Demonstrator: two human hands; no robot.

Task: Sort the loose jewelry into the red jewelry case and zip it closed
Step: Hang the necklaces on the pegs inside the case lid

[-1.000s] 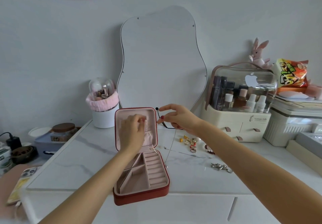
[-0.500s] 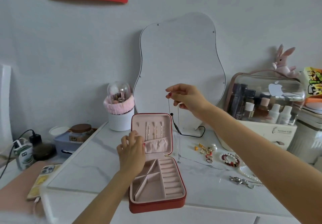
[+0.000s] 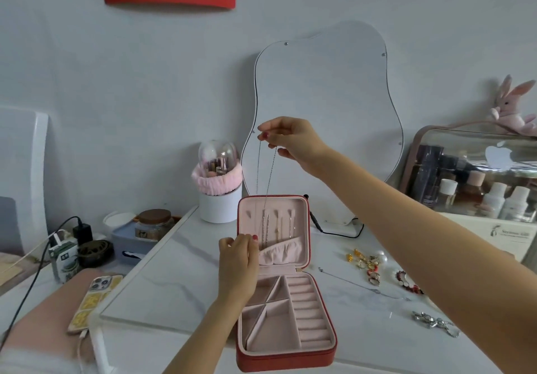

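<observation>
With my right hand (image 3: pixel 293 138) pinching the necklace (image 3: pixel 266 176) so its long axis hung straight down onto the lid hooks of the red jewelry case (image 3: pixel 286 353) at the dresser's front edge, my nearer left hand (image 3: pixel 239 260) pinched the lid pocket (image 3: pixel 280 253).

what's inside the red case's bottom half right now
The red jewelry case has bare pink compartments and empty ring rolls in its base. The left hand covers the rear left corner, so that part can't be checked.
</observation>
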